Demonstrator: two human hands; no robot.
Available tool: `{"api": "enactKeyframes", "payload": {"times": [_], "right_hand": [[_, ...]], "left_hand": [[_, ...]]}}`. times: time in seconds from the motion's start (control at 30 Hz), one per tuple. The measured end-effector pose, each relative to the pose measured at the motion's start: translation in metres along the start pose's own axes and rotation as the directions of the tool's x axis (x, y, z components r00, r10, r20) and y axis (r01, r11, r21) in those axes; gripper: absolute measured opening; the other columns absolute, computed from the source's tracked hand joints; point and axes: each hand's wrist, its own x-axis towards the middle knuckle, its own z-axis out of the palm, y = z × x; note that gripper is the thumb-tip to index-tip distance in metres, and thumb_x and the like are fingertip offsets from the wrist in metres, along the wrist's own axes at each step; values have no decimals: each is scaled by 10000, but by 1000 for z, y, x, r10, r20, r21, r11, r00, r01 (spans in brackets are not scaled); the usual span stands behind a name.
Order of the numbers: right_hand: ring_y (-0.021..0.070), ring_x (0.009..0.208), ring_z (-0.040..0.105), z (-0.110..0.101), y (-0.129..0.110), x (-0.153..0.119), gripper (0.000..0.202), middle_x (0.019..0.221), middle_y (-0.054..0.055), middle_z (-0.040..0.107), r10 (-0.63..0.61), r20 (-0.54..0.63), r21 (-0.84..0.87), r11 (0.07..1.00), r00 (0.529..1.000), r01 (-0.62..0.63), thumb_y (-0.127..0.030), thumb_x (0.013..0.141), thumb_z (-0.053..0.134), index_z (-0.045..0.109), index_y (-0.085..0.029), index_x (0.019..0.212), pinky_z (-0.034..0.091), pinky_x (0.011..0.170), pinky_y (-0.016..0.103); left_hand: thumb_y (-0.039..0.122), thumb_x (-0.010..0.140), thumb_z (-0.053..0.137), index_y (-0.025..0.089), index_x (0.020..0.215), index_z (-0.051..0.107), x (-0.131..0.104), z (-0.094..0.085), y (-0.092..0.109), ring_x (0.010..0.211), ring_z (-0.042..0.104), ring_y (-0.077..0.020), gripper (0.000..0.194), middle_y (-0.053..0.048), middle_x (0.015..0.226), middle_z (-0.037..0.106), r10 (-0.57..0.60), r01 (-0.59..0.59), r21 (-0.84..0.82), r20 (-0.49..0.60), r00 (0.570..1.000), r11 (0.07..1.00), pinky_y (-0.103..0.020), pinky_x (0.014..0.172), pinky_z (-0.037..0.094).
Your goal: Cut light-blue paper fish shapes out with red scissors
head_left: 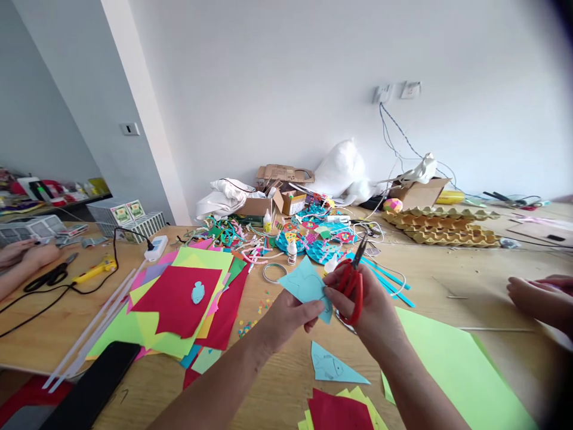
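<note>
A light-blue piece of paper (304, 280) with pencil outlines is pinched in my left hand (293, 313), thumb on top. My right hand (364, 307) is closed round red-handled scissors (353, 286), whose dark blades point up and away from the paper. Fingertips of that same hand touch the paper's right edge. Just below on the table lies a light-blue paper triangle (335, 365) with a fish drawn on it. Nearer to me is a small stack of red and yellow paper (340, 412). A cut-out blue fish (197, 292) rests on the red sheet (179, 304) to the left.
Glue bottles (292, 252), a tape roll (274, 273) and colourful craft pieces (313, 230) are ahead. Egg trays (443, 227) stand far right, a green sheet (456, 364) nearer. Left are a black phone (96, 385) and yellow glue gun (95, 269). Other people's hands (539, 298) show at both sides.
</note>
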Motion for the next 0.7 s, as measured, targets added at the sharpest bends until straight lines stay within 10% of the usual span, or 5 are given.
{"api": "enactKeyframes", "payload": {"times": [0.27,0.7], "right_hand": [[152,582,573,26,-12,-7,295,731,-5,631,54,3,96,994,999,-54,-381,710,701,499,-235,868,435,447,228],[136,562,525,34,-13,-13,263,663,-27,578,43,5,102,994,999,-43,-426,747,680,534,-230,843,422,481,223]], "left_hand": [[314,704,611,197,608,425,10,3,26,484,347,-73,240,69,515,397,239,-196,143,-419,876,970,-213,465,300],[252,748,502,197,518,384,2,-7,33,520,394,-98,264,42,501,388,262,-186,247,-321,910,951,-245,533,341]]}}
